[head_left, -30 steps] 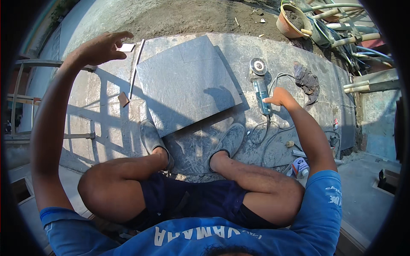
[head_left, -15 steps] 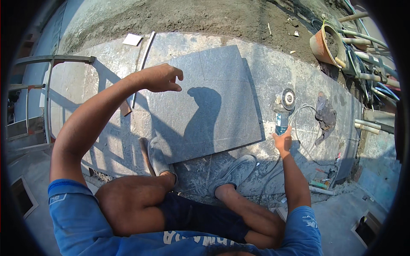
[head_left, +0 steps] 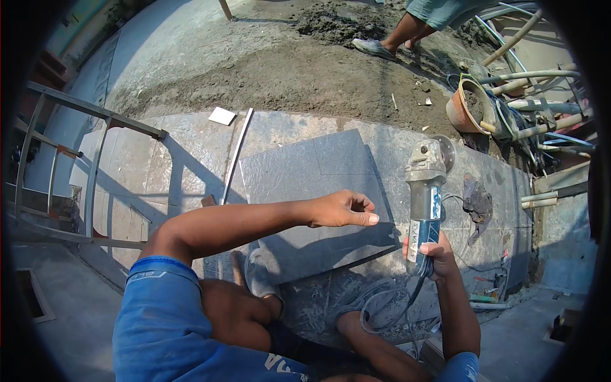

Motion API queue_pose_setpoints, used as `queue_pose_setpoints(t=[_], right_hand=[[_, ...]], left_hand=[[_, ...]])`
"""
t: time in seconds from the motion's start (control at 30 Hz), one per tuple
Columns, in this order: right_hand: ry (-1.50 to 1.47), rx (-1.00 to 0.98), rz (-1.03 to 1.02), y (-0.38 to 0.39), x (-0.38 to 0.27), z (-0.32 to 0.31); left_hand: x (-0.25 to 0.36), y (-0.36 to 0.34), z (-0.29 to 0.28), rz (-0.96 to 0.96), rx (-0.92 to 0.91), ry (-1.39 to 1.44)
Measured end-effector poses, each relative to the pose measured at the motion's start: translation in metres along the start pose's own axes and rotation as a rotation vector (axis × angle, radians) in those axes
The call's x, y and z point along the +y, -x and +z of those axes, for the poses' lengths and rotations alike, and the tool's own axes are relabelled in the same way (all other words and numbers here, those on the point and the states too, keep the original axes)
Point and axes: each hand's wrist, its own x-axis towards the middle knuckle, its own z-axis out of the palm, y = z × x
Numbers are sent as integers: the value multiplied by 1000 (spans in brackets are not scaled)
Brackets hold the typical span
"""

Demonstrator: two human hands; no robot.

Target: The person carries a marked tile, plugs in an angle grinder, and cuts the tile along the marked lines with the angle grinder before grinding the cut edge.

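Note:
My right hand (head_left: pixel 438 256) is wrapped round the rear of an angle grinder (head_left: pixel 424 184), a blue-and-grey tool held up on the right with its round disc at the top. A cable runs down from its end. My left hand (head_left: pixel 345 209) hovers over a large dark grey tile (head_left: pixel 299 169). Its fingers are loosely curled, thumb stretched out and apart from them, with nothing held. A thin line crosses the upper part of the tile. Another dark tile edge (head_left: pixel 380 191) shows beneath it on the right. My shoe (head_left: pixel 259 272) is at the tile's near left corner.
A cloth (head_left: pixel 476 209) lies right of the grinder. Beyond it are an orange bucket (head_left: pixel 468 105) and several pipes (head_left: pixel 528 79). A metal frame (head_left: pixel 95 114) stands at left. A white strip (head_left: pixel 238 153) and small white tile piece (head_left: pixel 221 116) lie farther off. Another person's legs (head_left: pixel 410 32) show at top.
My right hand has lifted the grinder from the floor area toward me. My left hand has moved right and nearer across the tile. The view has tilted up, bringing another person's legs in.

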Motion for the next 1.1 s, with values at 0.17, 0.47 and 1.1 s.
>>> queue_pose_setpoints(t=[0.17, 0.47, 1.1], right_hand=[[-276, -533, -131, 0, 10, 105], [-137, -468, -136, 16, 12, 188], [-46, -421, -386, 5, 62, 219]], left_hand=[[47, 31, 47, 393, 41, 672], [72, 128, 44, 407, 370, 314], [8, 116, 33, 646, 71, 753]])
